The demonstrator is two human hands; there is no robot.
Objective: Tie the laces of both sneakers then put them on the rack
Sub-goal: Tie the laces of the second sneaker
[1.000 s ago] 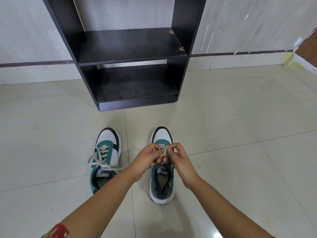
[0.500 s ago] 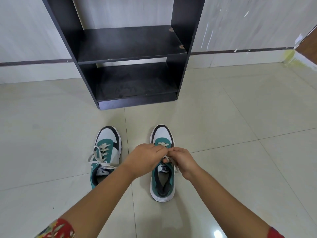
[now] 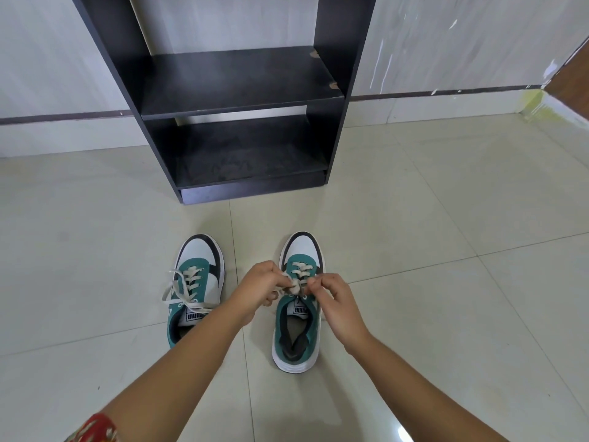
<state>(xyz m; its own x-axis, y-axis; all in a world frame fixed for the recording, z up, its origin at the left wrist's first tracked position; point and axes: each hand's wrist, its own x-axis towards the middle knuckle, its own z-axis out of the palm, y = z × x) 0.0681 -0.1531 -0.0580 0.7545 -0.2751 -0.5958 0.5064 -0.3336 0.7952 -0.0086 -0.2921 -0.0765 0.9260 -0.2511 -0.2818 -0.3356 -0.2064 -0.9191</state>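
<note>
Left hand and right hand each pinch the laces of the sneaker between them.

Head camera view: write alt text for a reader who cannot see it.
Two bare hands, left hand and right hand, pull the cream laces of the right-side teal-and-white sneaker on a pale tiled floor. The matching left-side sneaker sits beside it, laces loose. Beyond stands a black wooden shoe rack, shelves bare.

Left hand and right hand pinch the cream laces over the right green-and-white sneaker; the left matching sneaker lies loose-laced before the black wooden rack.
</note>
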